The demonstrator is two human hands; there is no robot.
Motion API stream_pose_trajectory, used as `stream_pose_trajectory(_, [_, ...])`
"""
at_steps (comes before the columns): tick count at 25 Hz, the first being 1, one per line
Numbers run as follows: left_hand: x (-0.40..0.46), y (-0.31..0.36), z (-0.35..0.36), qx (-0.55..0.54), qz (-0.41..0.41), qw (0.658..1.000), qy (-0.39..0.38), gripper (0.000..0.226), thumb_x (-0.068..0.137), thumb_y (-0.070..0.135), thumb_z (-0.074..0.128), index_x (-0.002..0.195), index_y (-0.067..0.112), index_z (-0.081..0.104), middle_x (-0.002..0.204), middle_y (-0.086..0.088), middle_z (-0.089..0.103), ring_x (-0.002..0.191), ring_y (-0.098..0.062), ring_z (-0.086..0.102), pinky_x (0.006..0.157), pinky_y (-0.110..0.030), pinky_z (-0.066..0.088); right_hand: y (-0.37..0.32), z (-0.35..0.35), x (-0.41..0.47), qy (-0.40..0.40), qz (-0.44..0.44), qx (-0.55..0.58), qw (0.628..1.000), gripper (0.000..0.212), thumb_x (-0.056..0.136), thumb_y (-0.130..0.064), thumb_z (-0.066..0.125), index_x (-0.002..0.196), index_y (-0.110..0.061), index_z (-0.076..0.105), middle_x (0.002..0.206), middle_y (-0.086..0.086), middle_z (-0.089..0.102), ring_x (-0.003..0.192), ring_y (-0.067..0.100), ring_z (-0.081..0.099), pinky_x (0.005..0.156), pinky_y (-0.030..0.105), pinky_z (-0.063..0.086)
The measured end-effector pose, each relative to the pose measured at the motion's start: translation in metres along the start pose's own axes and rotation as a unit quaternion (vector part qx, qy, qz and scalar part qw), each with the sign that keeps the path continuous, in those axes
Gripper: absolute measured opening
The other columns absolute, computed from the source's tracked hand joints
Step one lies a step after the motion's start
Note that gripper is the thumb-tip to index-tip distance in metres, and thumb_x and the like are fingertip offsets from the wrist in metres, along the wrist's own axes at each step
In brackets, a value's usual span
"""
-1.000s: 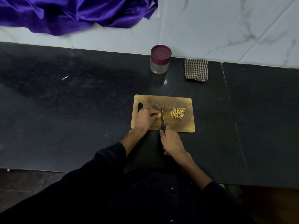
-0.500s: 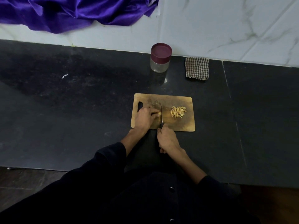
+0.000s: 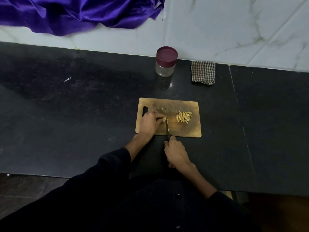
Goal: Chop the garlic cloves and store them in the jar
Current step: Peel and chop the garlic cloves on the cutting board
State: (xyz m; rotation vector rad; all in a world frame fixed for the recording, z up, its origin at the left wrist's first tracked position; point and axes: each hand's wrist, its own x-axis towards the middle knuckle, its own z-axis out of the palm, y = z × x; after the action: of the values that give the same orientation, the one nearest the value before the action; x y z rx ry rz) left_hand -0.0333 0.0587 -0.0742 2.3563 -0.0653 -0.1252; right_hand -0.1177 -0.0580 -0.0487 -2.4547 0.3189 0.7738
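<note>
Clearly the chopping step is in hand, and the storing has not begun. Furthest left on the rectangular wooden chopping board (image 3: 184,131), which lies on the dark stone table (image 3: 83,131), the left hand (image 3: 150,123) rests palm down beside the board's handle slot, its curled fingertips pinning a pale, partly cut garlic clove (image 3: 164,118) against the wood. Just to the right of those fingertips stands the thin blade of a dark-handled kitchen knife (image 3: 167,127), edge down and running toward the near side of the board; the right hand (image 3: 175,153) has its grip wrapped round the handle just off the near edge. Further right on the board, well apart from the blade, lies a small heap of chopped garlic pieces (image 3: 184,117).

Beyond the board, against the wall, stands a clear glass jar with a maroon lid (image 3: 166,61), closed, and to its right a folded checked cloth (image 3: 203,72).

Next, I judge, come further slices through the held clove, the fingertips backing away from the blade. Afterwards the jar must be opened and the pieces carried to it.
</note>
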Motion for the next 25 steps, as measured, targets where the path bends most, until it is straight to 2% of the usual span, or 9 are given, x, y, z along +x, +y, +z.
stream_pose_trajectory(8, [0.000,0.001,-0.001,-0.002,-0.010,1.000,-0.006,0.023,0.086,0.018,0.068,0.109,0.015,0.072,0.116,0.000,0.066,0.104,-0.014,0.061,0.091,-0.025,0.047,-0.002,0.000,-0.001,0.012,-0.006,-0.023,1.000,0.029,0.106,-0.028,0.035,0.122,-0.007,0.045,0.108,0.015,0.065,0.089,0.034,0.069,0.080,0.050,0.058])
stream_pose_trajectory(13, [0.000,0.000,-0.001,-0.003,-0.007,1.000,-0.006,0.023,0.086,0.017,0.068,0.108,0.014,0.072,0.113,0.000,0.066,0.103,-0.014,0.061,0.090,-0.026,0.047,-0.008,-0.007,0.002,0.004,0.009,-0.040,0.999,0.027,0.105,-0.023,0.036,0.119,-0.005,0.048,0.114,0.017,0.064,0.096,0.037,0.067,0.079,0.043,0.054])
stream_pose_trajectory(15, [0.000,0.000,-0.001,-0.005,-0.007,1.000,-0.006,0.022,0.086,0.018,0.068,0.108,0.015,0.072,0.113,0.001,0.066,0.103,-0.013,0.061,0.090,-0.026,0.047,-0.007,-0.005,0.003,0.003,0.014,-0.018,1.000,0.028,0.106,-0.026,0.036,0.121,-0.006,0.047,0.109,0.016,0.065,0.088,0.034,0.070,0.077,0.046,0.058])
stream_pose_trajectory(18, [0.000,0.000,0.000,0.002,-0.002,1.000,-0.006,0.022,0.087,0.017,0.067,0.108,0.016,0.072,0.112,0.001,0.067,0.102,-0.014,0.061,0.089,-0.027,0.048,-0.002,0.001,0.000,0.003,0.024,0.053,0.998,0.028,0.107,-0.030,0.034,0.120,-0.007,0.044,0.098,0.016,0.066,0.061,0.029,0.070,0.053,0.038,0.058])
stream_pose_trajectory(20, [0.000,-0.001,0.000,-0.001,0.001,1.000,-0.005,0.022,0.087,0.017,0.067,0.108,0.015,0.072,0.112,0.001,0.067,0.101,-0.014,0.061,0.088,-0.026,0.048,0.002,-0.001,-0.001,0.014,0.029,0.076,0.997,0.027,0.107,-0.030,0.034,0.117,-0.007,0.045,0.095,0.016,0.066,0.052,0.027,0.068,0.043,0.034,0.054])
stream_pose_trajectory(25, [0.001,-0.002,0.001,0.002,0.003,1.000,-0.002,0.023,0.087,0.018,0.067,0.109,0.014,0.072,0.112,0.001,0.066,0.102,-0.014,0.060,0.086,-0.023,0.046,0.013,-0.011,-0.002,0.042,0.028,0.080,0.995,0.025,0.106,-0.031,0.034,0.113,-0.010,0.046,0.088,0.015,0.067,0.047,0.026,0.067,0.040,0.031,0.049])
